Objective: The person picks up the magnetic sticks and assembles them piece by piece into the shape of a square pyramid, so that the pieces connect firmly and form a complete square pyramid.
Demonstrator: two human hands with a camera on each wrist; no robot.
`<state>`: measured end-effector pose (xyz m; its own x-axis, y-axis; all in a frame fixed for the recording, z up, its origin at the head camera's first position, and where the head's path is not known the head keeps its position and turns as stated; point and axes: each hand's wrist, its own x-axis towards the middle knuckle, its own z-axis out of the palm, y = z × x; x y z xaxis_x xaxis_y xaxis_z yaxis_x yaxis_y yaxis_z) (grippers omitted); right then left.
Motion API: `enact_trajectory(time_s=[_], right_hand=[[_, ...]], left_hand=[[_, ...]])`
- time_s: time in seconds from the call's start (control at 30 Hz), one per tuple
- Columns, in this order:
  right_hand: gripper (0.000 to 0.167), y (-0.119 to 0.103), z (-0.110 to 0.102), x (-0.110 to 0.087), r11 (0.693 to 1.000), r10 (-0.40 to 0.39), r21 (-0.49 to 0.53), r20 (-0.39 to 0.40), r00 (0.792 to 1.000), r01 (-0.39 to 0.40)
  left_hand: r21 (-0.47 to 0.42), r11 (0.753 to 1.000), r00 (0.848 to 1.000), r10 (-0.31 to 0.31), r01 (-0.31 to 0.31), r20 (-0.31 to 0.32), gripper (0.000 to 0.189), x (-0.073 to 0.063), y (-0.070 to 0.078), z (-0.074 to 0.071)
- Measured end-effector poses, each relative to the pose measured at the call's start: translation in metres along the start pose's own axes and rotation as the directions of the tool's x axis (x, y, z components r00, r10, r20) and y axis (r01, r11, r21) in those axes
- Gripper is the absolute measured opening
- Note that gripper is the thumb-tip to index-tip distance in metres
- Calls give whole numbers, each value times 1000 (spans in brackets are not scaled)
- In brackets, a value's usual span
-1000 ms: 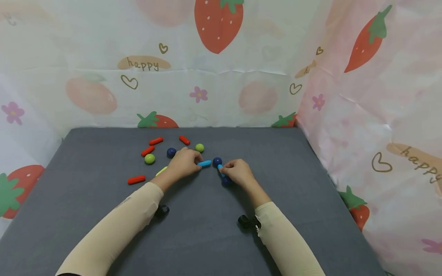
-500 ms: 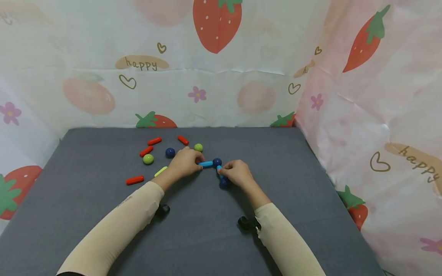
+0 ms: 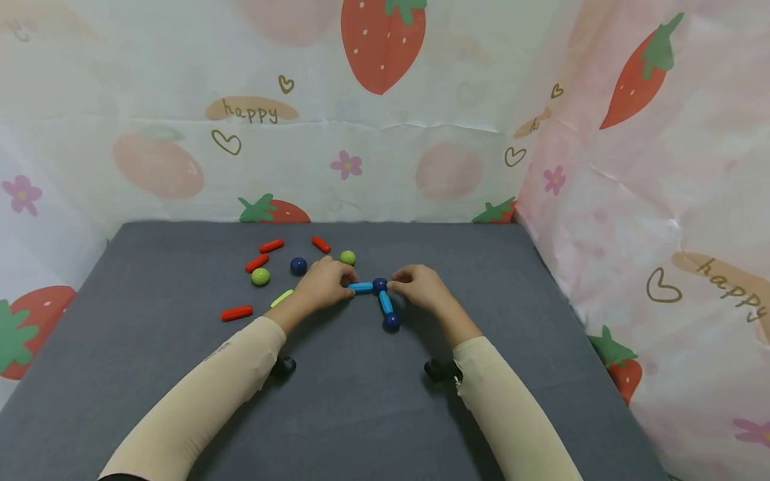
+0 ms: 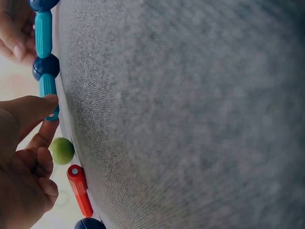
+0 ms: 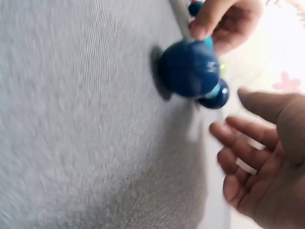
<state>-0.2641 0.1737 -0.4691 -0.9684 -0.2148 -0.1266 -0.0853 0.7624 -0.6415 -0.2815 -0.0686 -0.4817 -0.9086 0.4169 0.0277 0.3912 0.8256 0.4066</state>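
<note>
My left hand (image 3: 325, 284) pinches the free end of a light-blue ribbed rod (image 4: 47, 85) between thumb and forefinger. The rod's other end meets a dark-blue ball (image 3: 380, 285). From that ball a second light-blue rod (image 3: 386, 302) runs toward the near side, ending in another dark-blue ball (image 3: 391, 323). Together they form a bent chain on the table. My right hand (image 3: 424, 288) is just right of the corner ball; in the right wrist view its thumb and fingers are spread apart with nothing between them.
Red rods (image 3: 237, 312), green balls (image 3: 261, 276), a dark-blue ball (image 3: 298, 266) and a partly hidden yellow rod (image 3: 281, 297) lie around my left hand on the grey table (image 3: 349, 401). A strawberry-printed curtain (image 3: 385, 167) stands behind the far edge.
My left hand has brought its light-blue rod rightward until it met the corner ball. My right hand has let go of the other light-blue rod and moved slightly up and right.
</note>
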Motion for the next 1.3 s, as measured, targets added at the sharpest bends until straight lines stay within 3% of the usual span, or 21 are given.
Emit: enact_trajectory(time_s=[0.13,0.27,0.43,0.9,1.3], right_hand=[[37,3,3,9,994,-106,23,39,994,105],[38,3,6,14,988,-145,56,75,987,141],[32,5,9,17,991,-128,41,84,988,125],[29,9,11,19,992,-101,84,73,992,95],[28,11,12,16,988,-89,135,67,994,79]], left_hand=[[-12,1000,1000,2,-2,3,19,-1,1,1],[-18,1000,1000,16,-16,-7,20,0,1,4],[-31,999,999,36,-36,-18,19,0,3,7],[-51,999,1000,18,-18,-1,21,-2,6,6],[-77,996,999,34,-37,-43,28,-1,-5,-19]])
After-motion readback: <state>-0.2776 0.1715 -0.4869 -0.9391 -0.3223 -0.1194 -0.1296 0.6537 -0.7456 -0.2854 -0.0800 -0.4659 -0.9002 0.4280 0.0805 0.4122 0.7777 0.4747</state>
